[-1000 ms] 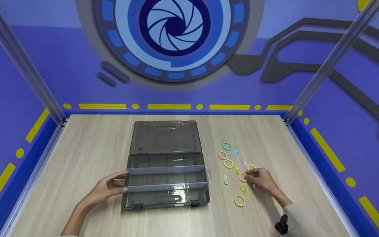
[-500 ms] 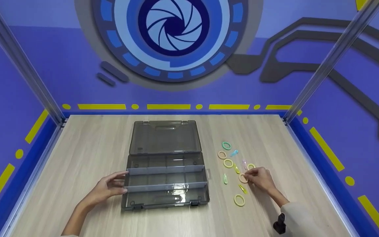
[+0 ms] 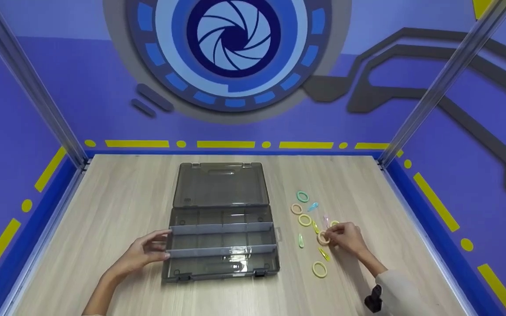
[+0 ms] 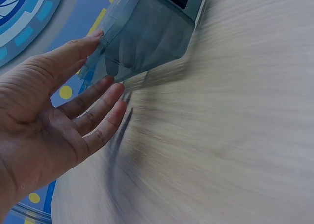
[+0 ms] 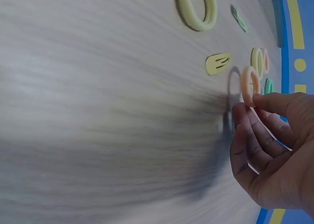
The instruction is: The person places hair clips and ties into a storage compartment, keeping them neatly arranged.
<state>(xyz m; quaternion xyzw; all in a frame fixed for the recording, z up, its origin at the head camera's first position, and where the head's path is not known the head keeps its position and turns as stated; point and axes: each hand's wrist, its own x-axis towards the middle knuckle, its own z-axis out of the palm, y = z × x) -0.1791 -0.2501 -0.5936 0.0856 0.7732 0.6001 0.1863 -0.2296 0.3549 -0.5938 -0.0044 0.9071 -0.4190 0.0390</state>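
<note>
My right hand [image 3: 346, 237] pinches a peach hair tie [image 5: 249, 86] between thumb and fingers. In the right wrist view the tie stands slightly above the table, apart from its shadow. Around it lie a yellow snap hair clip [image 3: 324, 254], a purple clip [image 3: 326, 220], a yellow hair tie [image 3: 319, 269] and several more ties and clips. My left hand [image 3: 141, 252] rests its fingertips at the left side of a smoky clear compartment box [image 3: 222, 240], lid folded back. Fingers of that hand look relaxed and spread in the left wrist view. Dividers split the box into three long rows.
The box lid [image 3: 221, 186] lies flat behind its base. A wooden table [image 3: 125, 188] carries everything. Blue-purple walls [image 3: 73, 96] with metal posts [image 3: 437, 92] enclose its back and sides.
The peach hair tie in my right hand has shifted slightly and now shows more of its ring. My left hand stays at the box. The head view has tilted a little.
</note>
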